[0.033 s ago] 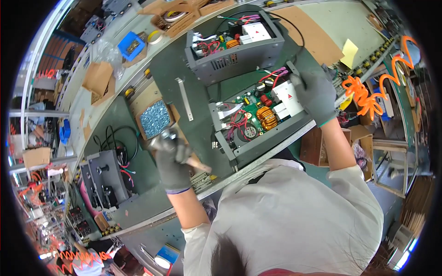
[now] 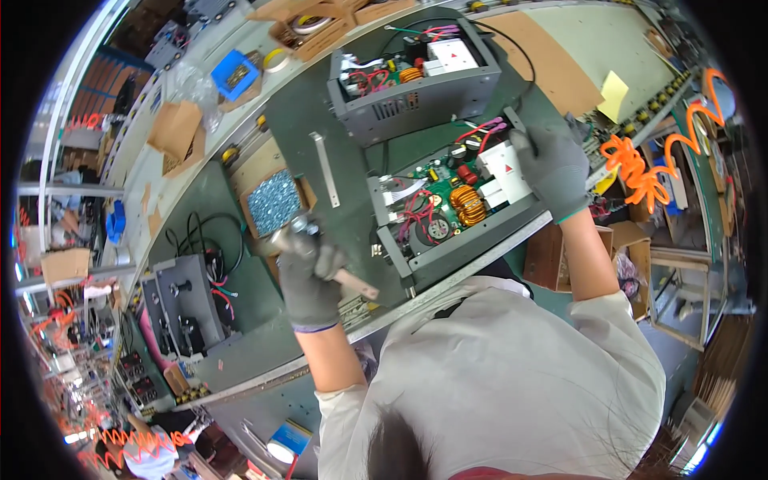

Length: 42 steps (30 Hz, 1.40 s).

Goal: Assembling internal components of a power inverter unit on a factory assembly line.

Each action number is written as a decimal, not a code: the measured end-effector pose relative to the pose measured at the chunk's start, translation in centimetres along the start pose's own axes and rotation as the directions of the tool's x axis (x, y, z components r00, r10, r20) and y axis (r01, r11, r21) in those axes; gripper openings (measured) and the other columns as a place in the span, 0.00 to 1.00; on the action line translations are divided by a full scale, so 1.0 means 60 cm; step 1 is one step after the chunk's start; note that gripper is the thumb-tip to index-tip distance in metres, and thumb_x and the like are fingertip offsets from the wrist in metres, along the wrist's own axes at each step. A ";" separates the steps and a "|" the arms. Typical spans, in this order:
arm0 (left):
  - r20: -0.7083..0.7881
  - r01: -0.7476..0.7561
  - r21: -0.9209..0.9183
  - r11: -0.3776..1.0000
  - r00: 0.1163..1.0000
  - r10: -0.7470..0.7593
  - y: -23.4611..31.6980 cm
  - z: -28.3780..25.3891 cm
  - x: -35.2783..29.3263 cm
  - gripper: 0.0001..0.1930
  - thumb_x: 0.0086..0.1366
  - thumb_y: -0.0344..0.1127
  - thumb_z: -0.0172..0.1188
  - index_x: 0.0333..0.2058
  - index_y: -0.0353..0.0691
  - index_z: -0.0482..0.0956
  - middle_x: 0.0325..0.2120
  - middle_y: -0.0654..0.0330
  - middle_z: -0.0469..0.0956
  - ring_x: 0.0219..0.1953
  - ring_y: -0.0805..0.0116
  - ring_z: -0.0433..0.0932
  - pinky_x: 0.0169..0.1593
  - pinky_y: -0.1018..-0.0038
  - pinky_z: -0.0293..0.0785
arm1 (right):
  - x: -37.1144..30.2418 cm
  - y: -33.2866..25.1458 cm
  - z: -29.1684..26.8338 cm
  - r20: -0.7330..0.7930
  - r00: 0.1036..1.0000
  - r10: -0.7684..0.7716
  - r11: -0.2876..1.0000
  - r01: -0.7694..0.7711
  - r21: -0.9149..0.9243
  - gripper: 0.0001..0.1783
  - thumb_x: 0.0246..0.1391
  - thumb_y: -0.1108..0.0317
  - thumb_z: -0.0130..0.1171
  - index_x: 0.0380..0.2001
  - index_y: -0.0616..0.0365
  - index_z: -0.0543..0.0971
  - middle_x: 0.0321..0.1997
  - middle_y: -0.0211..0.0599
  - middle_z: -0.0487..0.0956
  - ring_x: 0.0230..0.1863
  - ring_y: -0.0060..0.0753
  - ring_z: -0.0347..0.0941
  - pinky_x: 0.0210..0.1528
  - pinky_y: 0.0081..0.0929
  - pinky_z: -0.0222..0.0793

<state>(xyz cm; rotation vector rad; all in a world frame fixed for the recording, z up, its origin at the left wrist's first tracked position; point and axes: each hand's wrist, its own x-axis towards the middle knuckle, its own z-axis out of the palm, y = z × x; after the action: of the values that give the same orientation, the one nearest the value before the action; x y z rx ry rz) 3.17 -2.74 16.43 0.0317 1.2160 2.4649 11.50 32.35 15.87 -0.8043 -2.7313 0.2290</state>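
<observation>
My left hand point(image 2: 310, 284), in a grey glove, is closed on a flat metal strip point(image 2: 358, 286) with a hole near its end. A shiny rounded metal piece point(image 2: 302, 225) also shows at its fingers; its kind is blurred. It is over the bench, left of an open grey metal chassis point(image 2: 472, 234). Inside that chassis are a green circuit board point(image 2: 440, 174), an orange wound coil point(image 2: 466, 205), red wires and a white block point(image 2: 504, 172). My gloved right hand point(image 2: 554, 166) is wrapped round the chassis's right end, its fingertips partly hidden.
Behind stands a second filled grey chassis point(image 2: 420, 104). A carton of small bluish fasteners point(image 2: 274, 202) and another metal strip point(image 2: 326, 170) lie to the left. A grey panel with cables point(image 2: 186, 308) sits farther left. An orange coiled hose point(image 2: 636, 172) hangs at right.
My left hand has shifted slightly right, toward the chassis, with the metal strip in it. My right hand stays at the chassis's right end. The whole view has shifted a little.
</observation>
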 end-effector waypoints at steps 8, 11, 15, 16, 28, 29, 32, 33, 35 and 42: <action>0.058 0.060 0.230 0.971 0.996 -0.075 -0.004 0.100 -0.014 0.20 0.67 0.46 0.65 0.49 0.39 0.75 0.35 0.66 0.73 0.17 0.83 0.60 0.25 0.81 0.58 | -0.034 -0.109 -0.054 -0.294 0.841 -0.453 0.686 0.540 0.488 0.20 0.51 0.62 0.66 0.49 0.49 0.80 0.37 0.39 0.78 0.36 0.48 0.75 0.37 0.42 0.69; 0.011 0.073 0.534 0.842 0.996 -0.094 -0.004 0.113 -0.020 0.21 0.64 0.46 0.67 0.46 0.34 0.76 0.20 0.69 0.69 0.20 0.82 0.63 0.26 0.81 0.58 | -0.047 -0.170 -0.063 -0.330 0.699 -0.634 0.419 0.670 0.613 0.20 0.48 0.64 0.67 0.47 0.48 0.82 0.38 0.36 0.79 0.37 0.45 0.77 0.36 0.37 0.72; -0.045 0.118 0.557 0.822 0.993 -0.112 -0.007 0.097 -0.032 0.23 0.64 0.46 0.67 0.47 0.33 0.76 0.21 0.69 0.69 0.20 0.81 0.63 0.26 0.82 0.57 | -0.047 -0.210 -0.031 -0.288 0.703 -0.650 0.285 0.577 0.765 0.17 0.49 0.62 0.66 0.45 0.47 0.83 0.38 0.36 0.80 0.37 0.45 0.78 0.37 0.38 0.75; -0.017 0.100 0.514 0.852 0.994 -0.107 -0.008 0.085 -0.032 0.22 0.66 0.47 0.66 0.46 0.32 0.77 0.22 0.68 0.71 0.21 0.82 0.64 0.25 0.83 0.58 | -0.051 -0.215 -0.026 -0.290 0.698 -0.655 0.276 0.578 0.768 0.17 0.49 0.62 0.66 0.45 0.47 0.83 0.38 0.36 0.80 0.37 0.45 0.78 0.37 0.38 0.75; -0.310 0.146 0.895 0.421 0.884 0.351 -0.024 -0.157 -0.049 0.17 0.65 0.32 0.61 0.50 0.31 0.80 0.30 0.64 0.79 0.29 0.80 0.72 0.33 0.80 0.68 | -0.068 -0.195 -0.034 0.138 0.766 -0.628 0.274 0.052 0.960 0.11 0.51 0.79 0.59 0.40 0.62 0.81 0.33 0.33 0.81 0.30 0.18 0.75 0.35 0.20 0.72; -0.308 0.146 0.894 0.423 0.886 0.346 -0.038 -0.214 -0.060 0.17 0.65 0.32 0.61 0.50 0.31 0.80 0.30 0.64 0.79 0.29 0.80 0.72 0.33 0.80 0.68 | -0.072 -0.191 -0.032 0.093 0.785 -0.612 0.258 0.087 0.962 0.11 0.49 0.81 0.60 0.38 0.62 0.82 0.31 0.32 0.81 0.28 0.17 0.75 0.32 0.20 0.70; -0.278 0.129 0.935 0.330 0.844 0.458 -0.057 -0.253 -0.062 0.17 0.65 0.31 0.60 0.51 0.30 0.79 0.39 0.56 0.82 0.38 0.74 0.77 0.42 0.77 0.73 | -0.076 -0.182 -0.026 0.024 0.761 -0.648 0.290 0.218 0.932 0.13 0.47 0.82 0.60 0.38 0.60 0.82 0.31 0.33 0.81 0.27 0.21 0.76 0.30 0.22 0.69; -0.367 0.167 0.861 0.481 0.859 0.359 -0.036 -0.173 -0.059 0.18 0.65 0.32 0.61 0.52 0.29 0.78 0.42 0.52 0.81 0.42 0.71 0.78 0.46 0.75 0.73 | -0.079 -0.185 -0.008 -0.123 0.787 -0.604 0.274 0.351 0.895 0.12 0.43 0.76 0.63 0.35 0.53 0.82 0.27 0.32 0.80 0.23 0.31 0.76 0.27 0.28 0.71; -0.360 0.119 0.738 0.664 0.902 0.239 -0.015 -0.065 -0.068 0.21 0.65 0.33 0.63 0.53 0.27 0.77 0.44 0.50 0.81 0.45 0.68 0.80 0.49 0.74 0.74 | -0.086 -0.192 0.003 -0.229 0.759 -0.609 0.312 0.495 0.811 0.14 0.42 0.73 0.65 0.37 0.52 0.81 0.27 0.32 0.79 0.25 0.34 0.76 0.28 0.32 0.70; 0.048 -0.270 0.696 0.665 0.942 0.332 -0.056 0.083 -0.079 0.29 0.62 0.44 0.67 0.52 0.25 0.75 0.41 0.54 0.81 0.36 0.73 0.77 0.37 0.81 0.72 | -0.121 -0.201 0.006 -0.385 0.647 -0.658 0.452 0.749 0.484 0.26 0.44 0.61 0.66 0.51 0.42 0.79 0.32 0.23 0.76 0.32 0.33 0.74 0.32 0.33 0.69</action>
<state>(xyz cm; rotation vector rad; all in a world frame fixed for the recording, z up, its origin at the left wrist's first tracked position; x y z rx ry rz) 9.61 1.18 17.67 0.3700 2.2808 2.0969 11.13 18.32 16.69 0.5161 -2.3345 0.7701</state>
